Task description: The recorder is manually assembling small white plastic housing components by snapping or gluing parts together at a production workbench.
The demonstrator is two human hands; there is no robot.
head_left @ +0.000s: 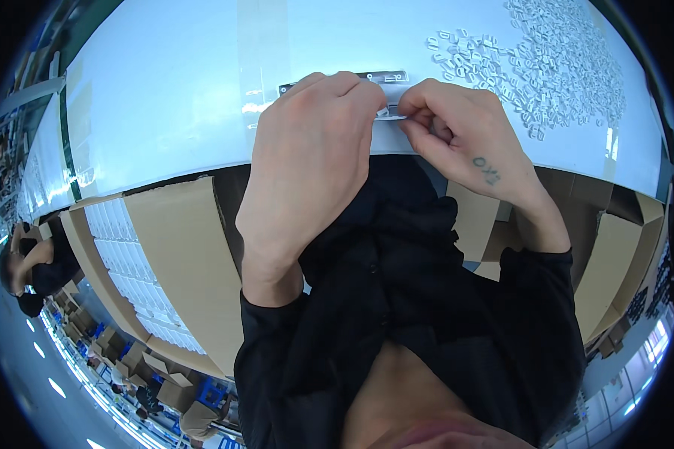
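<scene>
White worktop (172,97) up top, heap of small white clips (562,52) at 1 o'clock. Left hand (311,161) and right hand (464,131), both pinched shut, share one tiny white clip (384,112) between their fingertips, near 12 o'clock, just below a clear strip (382,76).

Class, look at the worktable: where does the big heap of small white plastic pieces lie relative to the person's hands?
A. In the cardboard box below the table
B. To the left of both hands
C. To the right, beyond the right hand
C: the heap of small white pieces spreads over the white table to the right of the right hand, while the left hand has only bare tabletop beside it.
</scene>
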